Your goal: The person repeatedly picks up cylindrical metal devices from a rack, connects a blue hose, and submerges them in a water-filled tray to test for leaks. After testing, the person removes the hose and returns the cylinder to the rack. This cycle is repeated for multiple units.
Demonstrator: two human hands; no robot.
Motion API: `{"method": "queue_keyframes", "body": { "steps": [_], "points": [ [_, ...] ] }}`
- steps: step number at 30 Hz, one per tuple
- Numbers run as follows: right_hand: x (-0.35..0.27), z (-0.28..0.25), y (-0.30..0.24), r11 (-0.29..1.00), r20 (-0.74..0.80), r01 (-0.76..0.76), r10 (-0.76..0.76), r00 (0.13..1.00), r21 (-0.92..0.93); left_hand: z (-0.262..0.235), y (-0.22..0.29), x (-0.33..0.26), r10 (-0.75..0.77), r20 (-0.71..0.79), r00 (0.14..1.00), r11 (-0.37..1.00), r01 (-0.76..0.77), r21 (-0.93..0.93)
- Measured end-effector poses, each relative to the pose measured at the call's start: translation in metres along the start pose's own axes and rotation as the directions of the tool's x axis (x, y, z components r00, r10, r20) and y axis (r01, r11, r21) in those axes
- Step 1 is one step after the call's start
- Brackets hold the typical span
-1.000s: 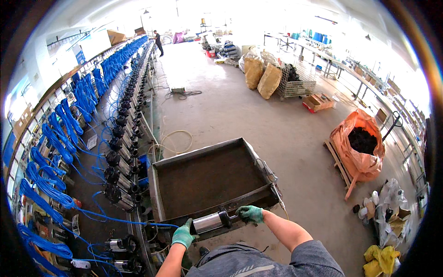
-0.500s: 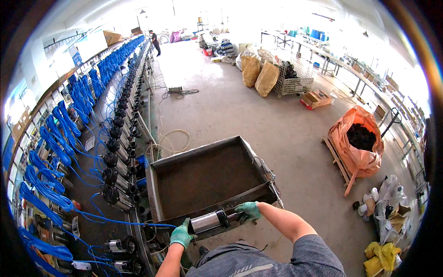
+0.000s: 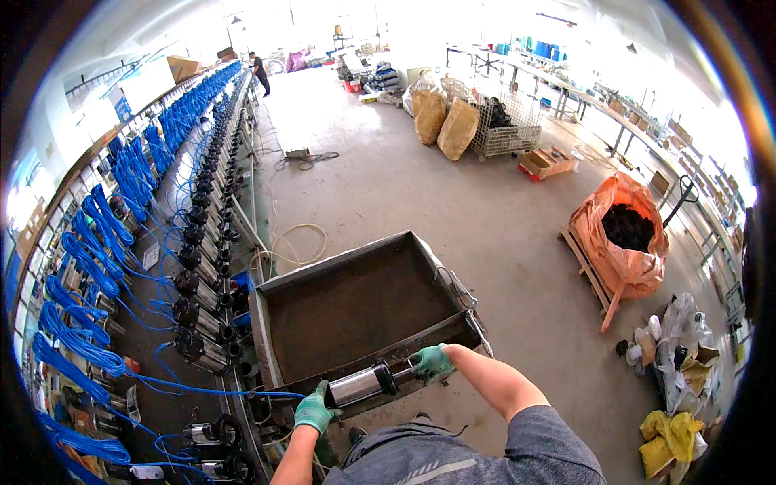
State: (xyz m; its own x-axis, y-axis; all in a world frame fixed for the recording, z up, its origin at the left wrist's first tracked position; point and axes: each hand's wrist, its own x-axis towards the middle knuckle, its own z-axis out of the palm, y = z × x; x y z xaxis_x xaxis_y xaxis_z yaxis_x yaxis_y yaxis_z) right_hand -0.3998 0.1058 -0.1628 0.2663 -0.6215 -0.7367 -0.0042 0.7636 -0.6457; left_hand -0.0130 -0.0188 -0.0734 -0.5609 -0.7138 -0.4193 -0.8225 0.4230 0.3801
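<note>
To your left runs a long line of pumps (image 3: 198,279) strung with blue hoses (image 3: 89,242) — it stretches far down the hall. On the concrete floor (image 3: 453,202) you have an orange sack (image 3: 618,242), two tan sacks (image 3: 444,121), a wire cage (image 3: 505,129) — and a yellow bag (image 3: 671,436).

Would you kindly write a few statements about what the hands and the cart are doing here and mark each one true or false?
1. Both hands wear green gloves: left hand, right hand. True.
2. The hands hold a silver cylindrical pump at its two ends. True.
3. The metal cart tray is piled full of pumps. False: nothing shows inside it.
4. The orange bag lies inside the tray. False: it sits on a wooden pallet to the right.
5. Blue hoses line the bench on the left. True.
</note>
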Motion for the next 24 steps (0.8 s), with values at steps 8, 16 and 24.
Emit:
{"method": "queue_keyframes", "body": {
  "steps": [8, 16, 24],
  "points": [
    [0.012, 0.032, -0.012, 0.316, -0.295, -0.231, -0.173, 0.939, -0.92, -0.001, 0.001, 0.003, -0.03, 0.021, 0.999, 0.999, 0.03, 0.025],
    [-0.02, 0.015, -0.004, 0.997, -0.065, -0.07, 0.071, 0.995, 0.008, 0.001, 0.004, 0.002, 0.013, -0.018, 1.0, 1.0, -0.013, 0.008],
    [-0.018, 0.02, -0.003, 0.95, -0.002, 0.105, -0.11, 0.994, 0.295, 0.005, -0.002, 0.0, -0.012, -0.023, 1.0, 1.0, 0.012, -0.005]
  ]
}}
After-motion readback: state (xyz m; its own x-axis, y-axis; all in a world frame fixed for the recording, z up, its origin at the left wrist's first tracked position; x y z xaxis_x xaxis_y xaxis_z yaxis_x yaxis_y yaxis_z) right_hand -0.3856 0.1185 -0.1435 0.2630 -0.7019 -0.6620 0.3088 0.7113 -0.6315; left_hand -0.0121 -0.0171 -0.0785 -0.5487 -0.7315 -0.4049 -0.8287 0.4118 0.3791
